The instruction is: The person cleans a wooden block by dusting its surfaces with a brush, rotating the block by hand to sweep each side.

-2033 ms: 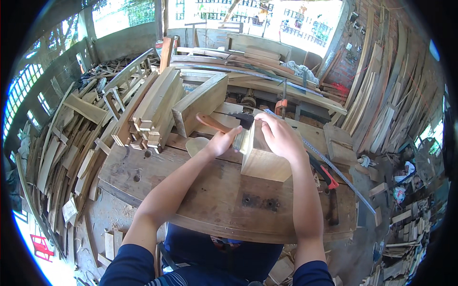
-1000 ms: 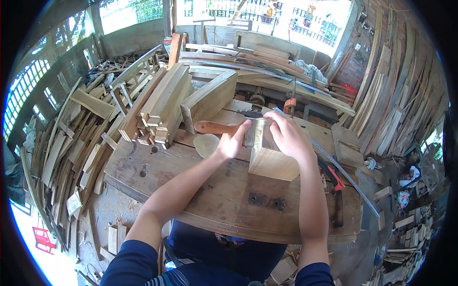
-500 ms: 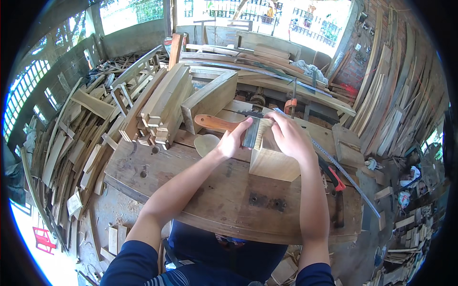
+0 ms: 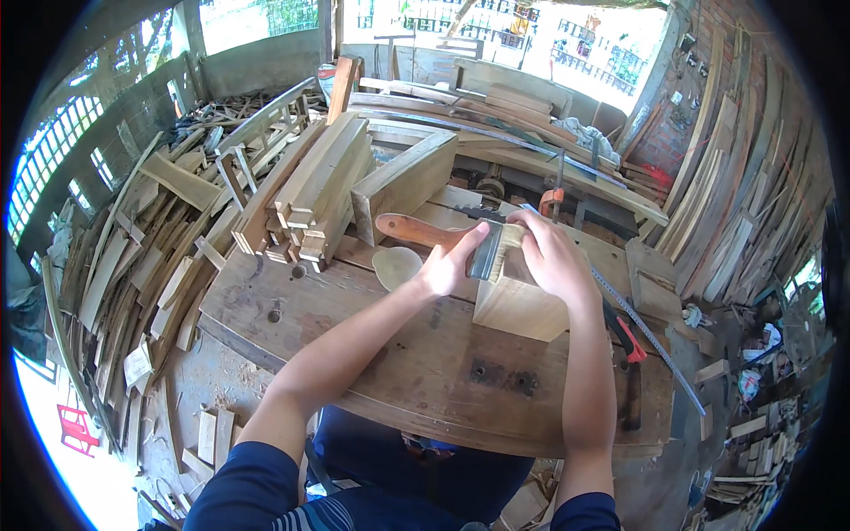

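Note:
A wide paintbrush (image 4: 421,232) with a wooden handle, metal ferrule and pale bristles is held above the workbench, its handle toward the left. My left hand (image 4: 450,263) is closed around the ferrule, thumb on top. At the bristle end, the bent fingers of my right hand (image 4: 553,258) grip the bristles; their tips are partly hidden. Just beneath both hands a pale, box-shaped wooden piece (image 4: 518,311) stands on the workbench (image 4: 390,354). Left of it lies a thin, rounded pale piece (image 4: 396,268).
Stacked timber (image 4: 323,177) and an upright board (image 4: 403,186) stand at the bench's far left. A red-handled saw (image 4: 632,343) and a long metal ruler (image 4: 653,341) lie right of my right forearm. An orange clamp (image 4: 552,196) stands behind. Scrap wood (image 4: 115,274) heaps up at left.
The whole view has shifted slightly, so everything sits a little farther right and lower. Both hands keep about the same hold on the paintbrush above the wooden piece.

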Tool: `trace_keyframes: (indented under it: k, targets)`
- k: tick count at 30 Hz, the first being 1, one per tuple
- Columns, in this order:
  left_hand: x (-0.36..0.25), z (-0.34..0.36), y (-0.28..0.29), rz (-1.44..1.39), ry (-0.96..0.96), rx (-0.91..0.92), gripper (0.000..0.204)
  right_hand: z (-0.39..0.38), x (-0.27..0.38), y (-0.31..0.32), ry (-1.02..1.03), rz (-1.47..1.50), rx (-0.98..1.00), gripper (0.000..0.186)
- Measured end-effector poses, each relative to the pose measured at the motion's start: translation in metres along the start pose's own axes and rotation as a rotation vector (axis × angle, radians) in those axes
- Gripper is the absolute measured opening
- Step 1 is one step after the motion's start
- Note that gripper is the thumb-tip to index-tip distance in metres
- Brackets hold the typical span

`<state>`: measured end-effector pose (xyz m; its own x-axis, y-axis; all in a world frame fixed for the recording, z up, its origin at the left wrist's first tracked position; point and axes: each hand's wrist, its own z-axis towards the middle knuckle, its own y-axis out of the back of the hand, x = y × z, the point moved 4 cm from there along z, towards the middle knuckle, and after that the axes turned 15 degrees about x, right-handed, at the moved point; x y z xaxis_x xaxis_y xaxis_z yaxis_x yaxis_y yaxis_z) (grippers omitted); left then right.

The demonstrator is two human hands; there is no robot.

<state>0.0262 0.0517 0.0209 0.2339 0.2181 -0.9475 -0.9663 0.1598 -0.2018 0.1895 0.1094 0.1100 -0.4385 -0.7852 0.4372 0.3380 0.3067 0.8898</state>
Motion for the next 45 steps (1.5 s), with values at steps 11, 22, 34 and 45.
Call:
trace_keyframes:
  k: [11,22,34,45]
  targets:
    - [0.024,0.007,0.01,1.1,0.063,0.006,0.055,-0.007,0.0,0.003,0.084,-0.008,-0.04,0.033]
    - [-0.034,-0.008,-0.005,0.903,-0.484,-0.025,0.023,-0.01,-0.02,0.034,0.109,0.04,-0.174,0.037]
    - [0.006,0.0,0.022,0.483,0.078,0.115,0.062,-0.039,0.002,0.029,-0.69,-0.311,0.232,0.088]
    - [0.002,0.0,0.007,0.445,0.006,-0.069,0.056,-0.037,-0.013,0.041,-0.242,-0.022,0.174,0.06]
